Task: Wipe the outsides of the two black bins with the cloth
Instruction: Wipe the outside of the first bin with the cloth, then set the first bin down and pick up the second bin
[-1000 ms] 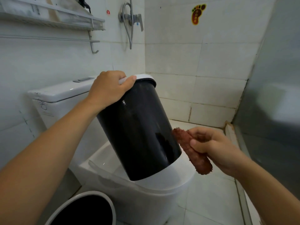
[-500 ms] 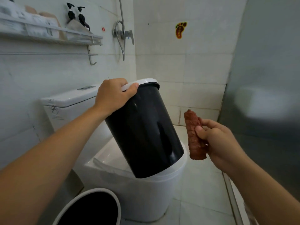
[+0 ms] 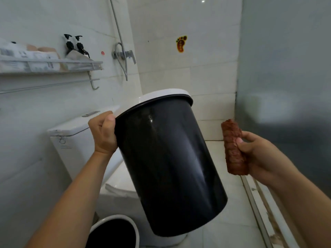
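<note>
A glossy black bin (image 3: 168,167) with a white rim hangs tilted in the air above the toilet. My left hand (image 3: 103,133) grips its rim on the left side. To the bin's right, my right hand (image 3: 258,154) holds a rolled reddish-brown cloth (image 3: 233,149) upright, a clear gap away from the bin's side. A second black bin (image 3: 114,231) with a white rim stands on the floor at the bottom, only its top in view.
A white toilet (image 3: 75,138) with its cistern stands behind and under the held bin. A wall shelf (image 3: 53,66) with bottles and a shower tap (image 3: 123,55) are on the left wall. A frosted glass partition (image 3: 286,86) and its floor rail bound the right side.
The held bin has swung closer and more upright, and my left hand has shifted to the rim's left side. My right hand drew the cloth away from the bin and turned it upright.
</note>
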